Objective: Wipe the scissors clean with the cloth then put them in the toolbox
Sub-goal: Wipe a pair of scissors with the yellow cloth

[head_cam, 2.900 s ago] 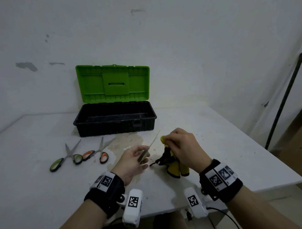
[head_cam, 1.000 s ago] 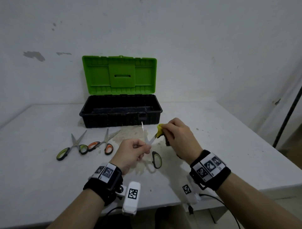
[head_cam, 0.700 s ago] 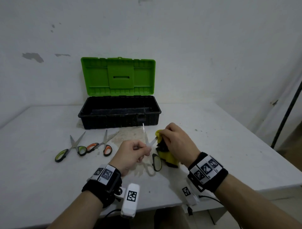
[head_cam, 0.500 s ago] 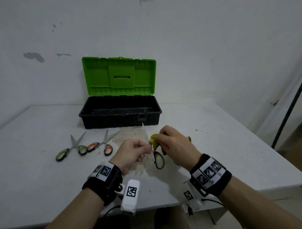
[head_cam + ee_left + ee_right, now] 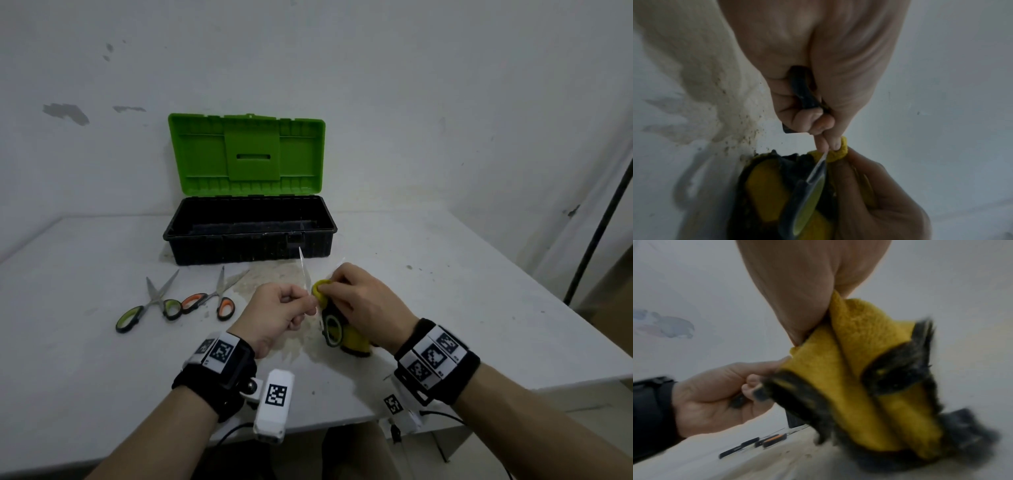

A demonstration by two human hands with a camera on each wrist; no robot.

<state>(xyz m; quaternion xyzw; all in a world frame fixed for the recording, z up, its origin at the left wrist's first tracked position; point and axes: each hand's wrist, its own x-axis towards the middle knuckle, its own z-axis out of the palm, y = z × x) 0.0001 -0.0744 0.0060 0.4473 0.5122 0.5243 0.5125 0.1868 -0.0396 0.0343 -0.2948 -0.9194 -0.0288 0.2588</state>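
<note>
Your cloth (image 5: 857, 363) is mustard yellow with black fringe. The toolbox (image 5: 250, 236) has a black base under a bright green lid (image 5: 246, 154). 2 scissors (image 5: 150, 306) on your table (image 5: 479, 308) carry lime-green and orange (image 5: 214, 301) handles.

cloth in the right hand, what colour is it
Mustard yellow with a dark, fuzzy black edge: the cloth shows best in the right wrist view.

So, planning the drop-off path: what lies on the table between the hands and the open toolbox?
Nothing stands there. In the head view only a stained patch of table separates the hands from the toolbox; one raised scissor blade crosses it in the air.
</note>
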